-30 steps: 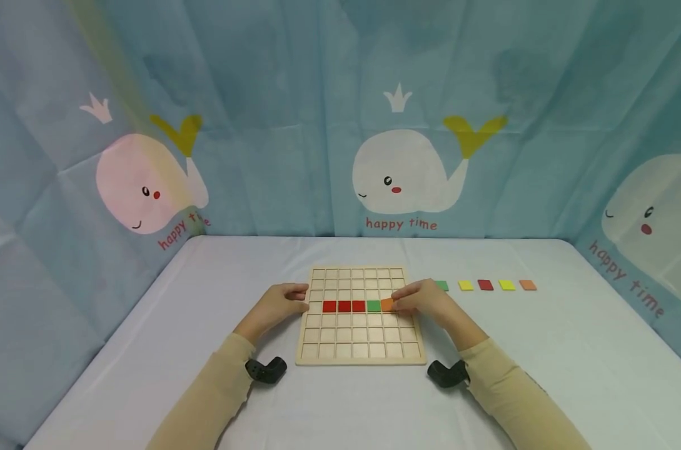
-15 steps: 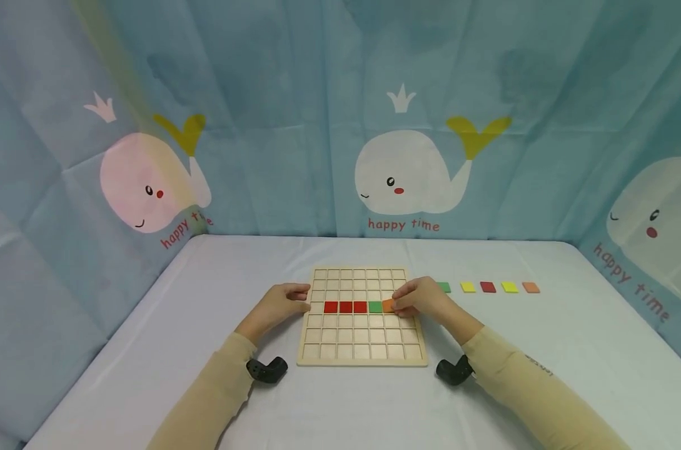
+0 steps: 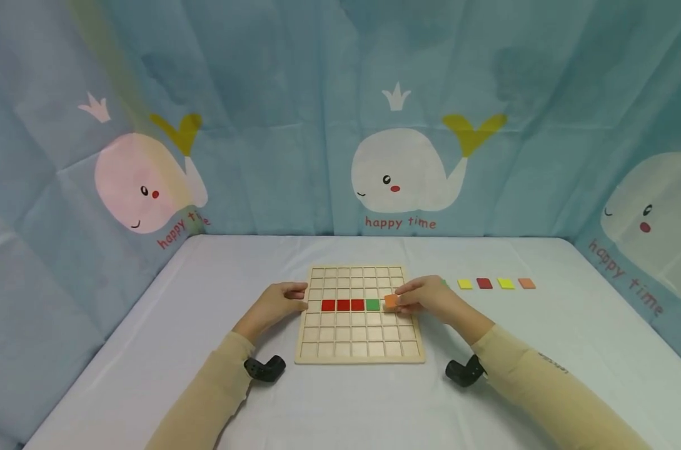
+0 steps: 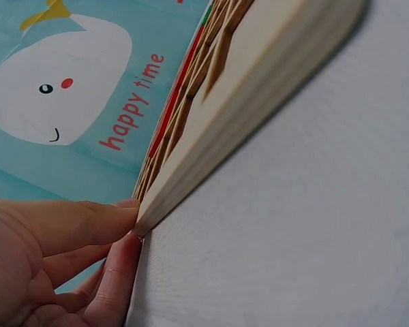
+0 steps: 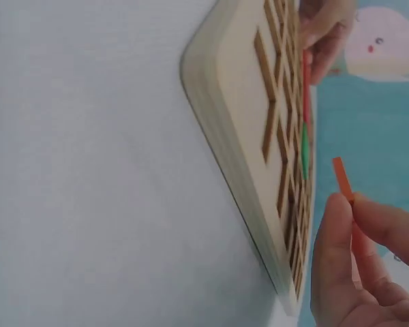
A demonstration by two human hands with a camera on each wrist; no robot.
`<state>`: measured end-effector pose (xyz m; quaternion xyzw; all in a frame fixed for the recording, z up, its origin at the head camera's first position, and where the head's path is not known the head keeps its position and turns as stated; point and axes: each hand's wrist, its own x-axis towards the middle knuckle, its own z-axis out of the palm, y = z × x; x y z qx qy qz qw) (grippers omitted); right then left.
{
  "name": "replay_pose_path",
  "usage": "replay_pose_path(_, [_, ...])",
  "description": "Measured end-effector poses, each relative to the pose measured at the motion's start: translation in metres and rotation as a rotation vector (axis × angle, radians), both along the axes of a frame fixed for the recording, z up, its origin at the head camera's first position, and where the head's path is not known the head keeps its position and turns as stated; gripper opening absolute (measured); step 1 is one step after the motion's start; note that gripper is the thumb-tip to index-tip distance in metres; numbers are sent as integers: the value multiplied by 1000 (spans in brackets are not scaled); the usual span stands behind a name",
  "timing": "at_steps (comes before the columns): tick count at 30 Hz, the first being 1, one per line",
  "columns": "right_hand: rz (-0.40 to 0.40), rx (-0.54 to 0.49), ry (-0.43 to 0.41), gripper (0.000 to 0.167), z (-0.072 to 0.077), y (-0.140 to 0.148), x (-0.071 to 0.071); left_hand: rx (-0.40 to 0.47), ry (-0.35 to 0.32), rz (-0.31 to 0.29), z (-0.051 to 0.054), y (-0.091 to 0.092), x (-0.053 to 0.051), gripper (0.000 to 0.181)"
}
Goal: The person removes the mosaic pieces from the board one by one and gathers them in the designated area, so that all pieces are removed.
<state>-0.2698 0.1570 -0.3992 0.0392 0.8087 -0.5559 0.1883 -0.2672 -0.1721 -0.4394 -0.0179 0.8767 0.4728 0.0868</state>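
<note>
Tile [image 3: 391, 301], orange, in right hand [image 3: 431, 296]

Passable: white tabletop [image 3: 363, 403] on near side of board [image 3: 359, 334], between 2 wrist cameras [image 3: 265, 369]. Blocked: left edge by left hand [image 3: 272, 305], right edge by right hand [image 3: 430, 297].

The orange tile [image 3: 391, 301], which lay right beside the green tile [image 3: 372, 305] on the board [image 3: 359, 360], is now lifted and a little nearer the right edge of the surface [image 3: 363, 406], a gap showing between them. The right hand [image 3: 429, 296], pinching it, has shifted the same way and hides more of the loose green tile [image 3: 444, 283]. The right sleeve [image 3: 543, 381] and black wrist device [image 3: 459, 374] have swung toward that edge.
</note>
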Motion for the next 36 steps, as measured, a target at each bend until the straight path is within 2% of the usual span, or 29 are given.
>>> replay_pose_path(9, [23,9,35,31,6,19,7,12,-5,2,2,-1,-2,52])
replay_pose_path(13, [30,51,48,31,8,29,8,12,5,9,2,-1,-4,51])
replay_pose_path(20, [7,31,38,34,10,49,14,5,-10,-10,0,-1,-1,53])
replay_pose_path(31, [4,26,43,37,8,78,13,9,1,-7,0,-3,-1,53])
replay_pose_path(36, [-34,14,18,38,8,90,13,7,1,-2,-3,-2,-3,52])
